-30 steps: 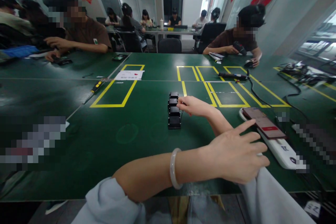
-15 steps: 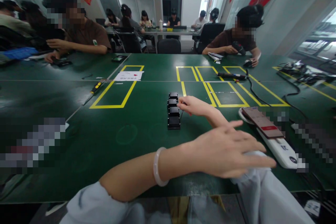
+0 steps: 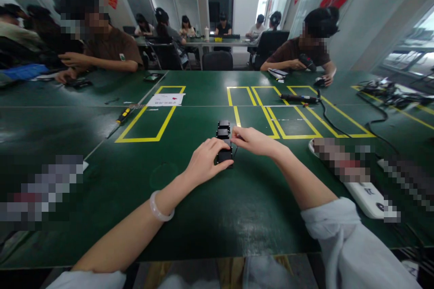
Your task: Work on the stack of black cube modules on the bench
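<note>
Through the head camera, the only view I have, the big change is on my left side. Half a second ago my left hand [image 3: 206, 162] was crossed over the other forearm, fingers spread out to the right near the white device [image 3: 368, 196]. Now it is back in the middle, with its bracelet [image 3: 162, 207] much farther left than before. Its thumb and fingers are curved around the near end of the row of black blocks [image 3: 223, 133], only partly closed, with the blocks between them; how hard it presses I cannot tell.

The row lies on the green table [image 3: 190, 221] in front of me, pointing away, about where it lay before. My right hand [image 3: 252, 141] has hardly shifted: its fingers are bunched close together at the row's right side. A thin dark rod [image 3: 235, 151] shows just under them, but I cannot tell whether they have hold of it. With the crossing arm gone, I now see the right forearm [image 3: 301, 176] clear down to its sleeve [image 3: 330, 216].

The screwdriver [image 3: 124, 114] at left and the corded black tool [image 3: 300, 99] beyond have not moved on the table.
</note>
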Demonstrator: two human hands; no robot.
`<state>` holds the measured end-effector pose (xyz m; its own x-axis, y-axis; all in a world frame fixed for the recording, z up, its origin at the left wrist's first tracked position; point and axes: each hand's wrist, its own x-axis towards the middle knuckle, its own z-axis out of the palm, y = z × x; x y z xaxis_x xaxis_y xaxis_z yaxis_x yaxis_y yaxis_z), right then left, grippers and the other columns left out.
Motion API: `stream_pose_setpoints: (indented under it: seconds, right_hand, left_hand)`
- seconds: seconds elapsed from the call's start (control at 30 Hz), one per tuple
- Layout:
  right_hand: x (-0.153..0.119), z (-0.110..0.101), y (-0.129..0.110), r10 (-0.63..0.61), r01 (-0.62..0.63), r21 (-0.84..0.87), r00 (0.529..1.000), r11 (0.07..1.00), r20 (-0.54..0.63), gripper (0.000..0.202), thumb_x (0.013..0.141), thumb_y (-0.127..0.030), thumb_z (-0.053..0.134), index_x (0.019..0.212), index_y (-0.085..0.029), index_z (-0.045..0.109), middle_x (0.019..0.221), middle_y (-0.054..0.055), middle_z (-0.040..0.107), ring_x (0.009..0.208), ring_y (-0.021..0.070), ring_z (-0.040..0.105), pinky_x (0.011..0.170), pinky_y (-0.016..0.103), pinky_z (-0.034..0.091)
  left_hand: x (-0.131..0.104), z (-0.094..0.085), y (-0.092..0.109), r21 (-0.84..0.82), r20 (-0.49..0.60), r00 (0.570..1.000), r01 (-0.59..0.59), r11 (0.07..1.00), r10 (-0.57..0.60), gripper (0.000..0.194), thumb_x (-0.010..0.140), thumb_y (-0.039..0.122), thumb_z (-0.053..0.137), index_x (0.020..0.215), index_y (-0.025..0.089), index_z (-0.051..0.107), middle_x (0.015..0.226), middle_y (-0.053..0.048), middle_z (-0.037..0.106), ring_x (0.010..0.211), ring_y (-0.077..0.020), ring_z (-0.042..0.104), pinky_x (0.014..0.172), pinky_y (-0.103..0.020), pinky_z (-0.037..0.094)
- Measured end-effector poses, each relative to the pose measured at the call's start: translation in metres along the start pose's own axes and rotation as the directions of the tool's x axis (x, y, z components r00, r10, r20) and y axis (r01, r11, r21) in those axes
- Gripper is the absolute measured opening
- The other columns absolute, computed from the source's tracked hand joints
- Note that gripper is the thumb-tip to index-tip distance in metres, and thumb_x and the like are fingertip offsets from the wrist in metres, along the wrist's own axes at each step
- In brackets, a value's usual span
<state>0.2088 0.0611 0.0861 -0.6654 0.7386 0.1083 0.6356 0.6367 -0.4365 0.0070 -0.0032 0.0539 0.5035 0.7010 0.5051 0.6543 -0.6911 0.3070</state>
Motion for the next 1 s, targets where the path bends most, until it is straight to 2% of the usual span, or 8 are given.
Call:
stream_pose_setpoints:
  seconds: [0.07, 0.13, 0.23, 0.33, 0.47, 0.53, 0.83, 1.0]
  right_hand:
    - [-0.003, -0.002, -0.001, -0.001, 0.001, 0.015, 1.0, 1.0, 0.017, 0.011, 0.089, -0.03, 0.043, 0.087, -0.02, 0.047, 0.072, -0.001, 0.055, 0.064, 0.0119, 0.047, 0.059, 0.023, 0.029]
    - [-0.006, -0.004, -0.001, 0.009, -0.009, 0.007, 1.0, 1.0, 0.016, 0.009, 0.089, -0.028, 0.043, 0.089, -0.02, 0.047, 0.073, -0.001, 0.055, 0.064, 0.0121, 0.048, 0.06, 0.023, 0.029]
    - [-0.01, -0.007, -0.003, 0.032, -0.031, -0.025, 0.999, 0.999, 0.014, 0.009, 0.089, -0.028, 0.043, 0.091, -0.021, 0.047, 0.073, -0.001, 0.056, 0.065, 0.0123, 0.049, 0.06, 0.022, 0.029]
    - [-0.013, -0.008, -0.007, 0.064, -0.062, -0.086, 0.998, 0.994, 0.021, 0.012, 0.091, -0.031, 0.041, 0.092, -0.021, 0.048, 0.075, 0.0, 0.058, 0.066, 0.0129, 0.051, 0.059, 0.022, 0.028]
    - [-0.014, -0.007, -0.016, 0.151, -0.158, -0.22, 0.987, 0.963, -0.046, 0.021, 0.094, -0.037, 0.036, 0.094, -0.021, 0.05, 0.076, 0.003, 0.061, 0.068, 0.0154, 0.054, 0.057, 0.023, 0.027]
    - [-0.015, -0.006, -0.018, 0.156, -0.157, -0.25, 0.987, 0.955, -0.025, 0.021, 0.094, -0.038, 0.036, 0.096, -0.022, 0.05, 0.078, 0.003, 0.062, 0.069, 0.0157, 0.055, 0.056, 0.023, 0.026]
    - [-0.022, -0.005, -0.017, 0.062, -0.056, -0.163, 0.998, 0.985, 0.03, 0.014, 0.092, -0.029, 0.039, 0.1, -0.021, 0.047, 0.074, 0.001, 0.058, 0.062, 0.0123, 0.049, 0.057, 0.023, 0.027]
    - [-0.02, -0.002, -0.022, 0.117, -0.113, -0.235, 0.993, 0.966, 0.005, 0.019, 0.094, -0.036, 0.038, 0.101, -0.021, 0.047, 0.075, 0.003, 0.06, 0.065, 0.0147, 0.052, 0.057, 0.024, 0.026]
  left_hand:
    - [-0.001, 0.003, -0.017, 0.019, 0.124, 0.99, 0.067, 0.998, -0.069, 0.045, 0.079, 0.047, 0.065, 0.113, 0.02, 0.053, 0.113, -0.008, 0.056, 0.101, -0.0247, 0.052, 0.084, -0.036, 0.044]
    - [-0.003, 0.009, -0.027, 0.034, 0.211, 0.97, 0.115, 0.993, -0.12, 0.049, 0.077, 0.049, 0.065, 0.117, 0.022, 0.053, 0.116, -0.008, 0.054, 0.102, -0.0257, 0.052, 0.084, -0.037, 0.044]
    - [-0.005, 0.018, -0.035, 0.04, 0.254, 0.954, 0.152, 0.988, -0.157, 0.049, 0.079, 0.048, 0.064, 0.12, 0.023, 0.052, 0.115, -0.007, 0.053, 0.103, -0.0257, 0.051, 0.085, -0.037, 0.043]
    - [-0.008, 0.024, -0.041, 0.021, 0.274, 0.946, 0.171, 0.985, -0.17, 0.045, 0.081, 0.046, 0.062, 0.12, 0.024, 0.053, 0.114, -0.006, 0.054, 0.102, -0.0251, 0.051, 0.084, -0.036, 0.043]
    - [-0.012, 0.028, -0.046, -0.003, 0.286, 0.943, 0.179, 0.984, -0.171, 0.039, 0.085, 0.043, 0.058, 0.12, 0.025, 0.054, 0.114, -0.006, 0.055, 0.103, -0.0245, 0.051, 0.085, -0.036, 0.043]
    - [-0.014, 0.029, -0.048, -0.012, 0.283, 0.945, 0.174, 0.985, -0.163, 0.037, 0.087, 0.041, 0.057, 0.12, 0.025, 0.054, 0.114, -0.006, 0.055, 0.103, -0.0241, 0.052, 0.086, -0.037, 0.043]
    - [-0.02, 0.035, -0.051, -0.094, 0.241, 0.96, 0.171, 0.981, -0.144, 0.035, 0.087, 0.037, 0.058, 0.12, 0.025, 0.055, 0.115, -0.006, 0.055, 0.107, -0.024, 0.052, 0.091, -0.037, 0.043]
    - [-0.022, 0.038, -0.055, -0.128, 0.221, 0.965, 0.175, 0.976, -0.144, 0.035, 0.086, 0.035, 0.059, 0.12, 0.025, 0.055, 0.115, -0.006, 0.056, 0.108, -0.0237, 0.052, 0.092, -0.038, 0.044]
